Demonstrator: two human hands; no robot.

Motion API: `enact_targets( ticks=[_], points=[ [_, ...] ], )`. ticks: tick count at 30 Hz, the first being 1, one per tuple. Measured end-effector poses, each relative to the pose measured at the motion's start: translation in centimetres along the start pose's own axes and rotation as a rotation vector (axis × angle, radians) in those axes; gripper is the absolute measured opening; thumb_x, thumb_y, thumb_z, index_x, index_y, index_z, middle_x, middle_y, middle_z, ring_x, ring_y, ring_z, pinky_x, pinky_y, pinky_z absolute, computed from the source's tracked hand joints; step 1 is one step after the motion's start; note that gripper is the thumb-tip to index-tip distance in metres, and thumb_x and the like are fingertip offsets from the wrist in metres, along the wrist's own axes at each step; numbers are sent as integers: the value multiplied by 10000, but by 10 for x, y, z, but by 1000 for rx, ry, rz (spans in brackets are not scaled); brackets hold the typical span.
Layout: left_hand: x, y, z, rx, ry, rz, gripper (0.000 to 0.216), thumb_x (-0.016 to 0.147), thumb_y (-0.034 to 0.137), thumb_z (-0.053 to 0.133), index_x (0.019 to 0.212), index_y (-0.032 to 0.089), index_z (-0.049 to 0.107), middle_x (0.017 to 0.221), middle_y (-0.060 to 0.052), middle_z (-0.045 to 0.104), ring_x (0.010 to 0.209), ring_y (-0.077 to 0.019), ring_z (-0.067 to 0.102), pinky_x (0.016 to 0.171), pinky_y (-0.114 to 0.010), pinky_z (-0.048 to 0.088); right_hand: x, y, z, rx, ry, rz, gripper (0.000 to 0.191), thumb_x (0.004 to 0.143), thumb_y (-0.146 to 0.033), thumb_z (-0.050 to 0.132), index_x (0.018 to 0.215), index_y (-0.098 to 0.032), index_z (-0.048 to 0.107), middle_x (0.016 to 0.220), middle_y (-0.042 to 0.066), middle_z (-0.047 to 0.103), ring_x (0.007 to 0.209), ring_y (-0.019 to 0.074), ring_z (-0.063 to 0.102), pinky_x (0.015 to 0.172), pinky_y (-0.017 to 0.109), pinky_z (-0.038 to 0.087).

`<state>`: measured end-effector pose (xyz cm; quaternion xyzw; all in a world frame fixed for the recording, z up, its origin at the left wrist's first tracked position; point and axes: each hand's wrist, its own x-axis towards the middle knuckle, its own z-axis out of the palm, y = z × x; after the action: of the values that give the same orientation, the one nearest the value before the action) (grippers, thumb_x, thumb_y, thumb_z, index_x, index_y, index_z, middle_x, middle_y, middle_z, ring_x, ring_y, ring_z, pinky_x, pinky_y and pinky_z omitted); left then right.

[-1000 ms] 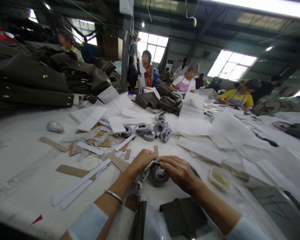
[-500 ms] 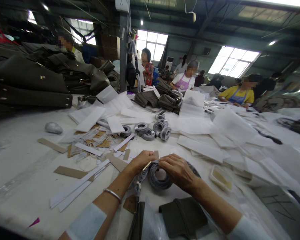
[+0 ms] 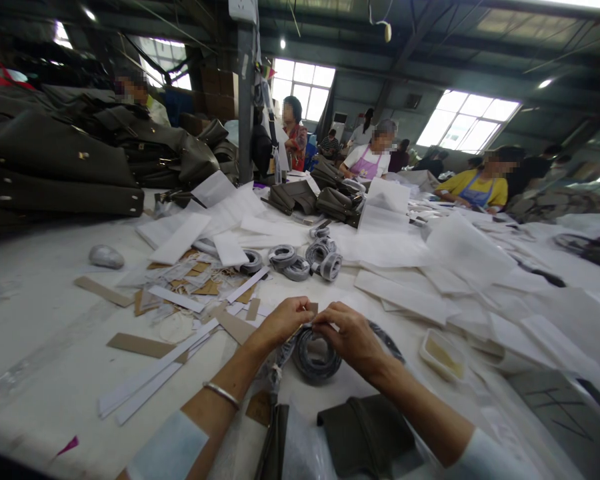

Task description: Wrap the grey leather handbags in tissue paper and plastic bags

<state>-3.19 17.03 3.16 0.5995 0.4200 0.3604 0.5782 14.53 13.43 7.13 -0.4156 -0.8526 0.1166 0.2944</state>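
A dark strap coil (image 3: 317, 367), seemingly wrapped in clear plastic, stands on the white table before me. My right hand (image 3: 353, 337) pinches its top edge with thumb and fingers. My left hand (image 3: 287, 319) is closed just above the coil's upper left; what its fingertips hold is too small to tell. Beside those fingertips shows a small grey-brown card piece (image 3: 314, 309). Plastic-wrapped dark strap (image 3: 276, 373) runs down under my left wrist, near a brown tag (image 3: 259, 408). Another dark strap length (image 3: 391, 343) curves behind my right hand. A dark folded leather-like piece (image 3: 367, 433) lies nearest me.
Several coiled straps (image 3: 296, 263) sit farther back. Card and white paper strips (image 3: 157, 373) lie at left, white foam sheets (image 3: 405, 293) at right. A shallow plastic tub (image 3: 443, 357) is beside my right forearm. Dark bags (image 3: 55, 160) are piled back left; co-workers (image 3: 367, 160) sit beyond.
My right hand has shifted slightly left and drawn its fingers into a pinch on the coil. The coil has moved slightly left. A pale sliver by my left fingers no longer shows.
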Motion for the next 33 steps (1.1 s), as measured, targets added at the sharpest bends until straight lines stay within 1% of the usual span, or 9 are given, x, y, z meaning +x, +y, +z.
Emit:
enact_targets(
  ticks=[4, 8, 12, 17, 21, 23, 26, 30, 33],
  points=[
    [-7, 13, 3, 101, 73, 61, 160, 703, 325, 577, 663, 180, 523, 642, 39, 483, 667, -142, 440, 614, -258, 314, 12, 0, 0, 237, -71, 433, 83, 716, -159, 717, 701, -201, 647, 665, -23, 615, 656, 147, 556, 617, 259, 406],
    [-16, 22, 6, 158, 126, 103, 94, 708, 269, 526, 665, 186, 514, 650, 40, 486, 670, -141, 441, 622, -261, 316, 18, 3, -2, 529, -81, 600, 273, 578, -219, 785, 761, -196, 584, 706, -41, 595, 681, 139, 526, 624, 259, 386],
    [-23, 28, 10, 175, 141, 135, 79, 719, 250, 519, 671, 194, 492, 637, 54, 445, 642, -129, 417, 610, -256, 320, 16, 4, -8, 845, -291, 740, 381, 560, -402, 836, 738, -172, 590, 658, -38, 577, 640, 123, 487, 627, 270, 360],
    [-27, 32, 15, 204, 139, 177, 75, 736, 227, 517, 673, 194, 493, 658, 50, 456, 661, -131, 426, 627, -257, 326, 11, 2, -16, 901, -343, 765, 437, 546, -488, 865, 680, -156, 616, 609, -42, 556, 587, 89, 411, 578, 253, 286],
    [-29, 35, 17, 221, 124, 179, 81, 758, 230, 524, 691, 194, 495, 675, 45, 472, 682, -135, 441, 641, -257, 333, 7, 4, -15, 901, -332, 842, 436, 552, -496, 849, 639, -164, 580, 496, -83, 441, 471, 56, 282, 486, 253, 157],
    [-30, 37, 18, 223, 107, 167, 79, 771, 235, 523, 707, 193, 504, 682, 44, 480, 688, -136, 444, 647, -256, 335, 4, 4, -14, 879, -316, 856, 417, 561, -482, 838, 627, -165, 576, 476, -89, 415, 451, 51, 260, 472, 255, 139],
    [-32, 37, 14, 212, 52, 130, 81, 794, 257, 519, 752, 189, 535, 709, 42, 505, 692, -135, 454, 647, -253, 340, 1, 1, -15, 845, -262, 828, 386, 575, -450, 832, 615, -158, 583, 494, -75, 453, 462, 53, 294, 473, 245, 173],
    [-32, 32, 5, 177, -78, 41, 212, 811, 379, 570, 886, 182, 590, 777, 30, 571, 705, -140, 491, 632, -248, 356, -4, -5, -15, 775, -193, 721, 326, 634, -419, 802, 629, -147, 623, 531, -54, 505, 500, 69, 351, 496, 239, 234],
    [-31, 28, 0, 145, -191, -49, 276, 761, 401, 635, 917, 175, 605, 707, 43, 560, 636, -132, 476, 575, -241, 336, -8, -7, -16, 717, -147, 667, 274, 668, -390, 771, 616, -154, 642, 543, -45, 541, 521, 88, 406, 517, 242, 291]
  ],
)
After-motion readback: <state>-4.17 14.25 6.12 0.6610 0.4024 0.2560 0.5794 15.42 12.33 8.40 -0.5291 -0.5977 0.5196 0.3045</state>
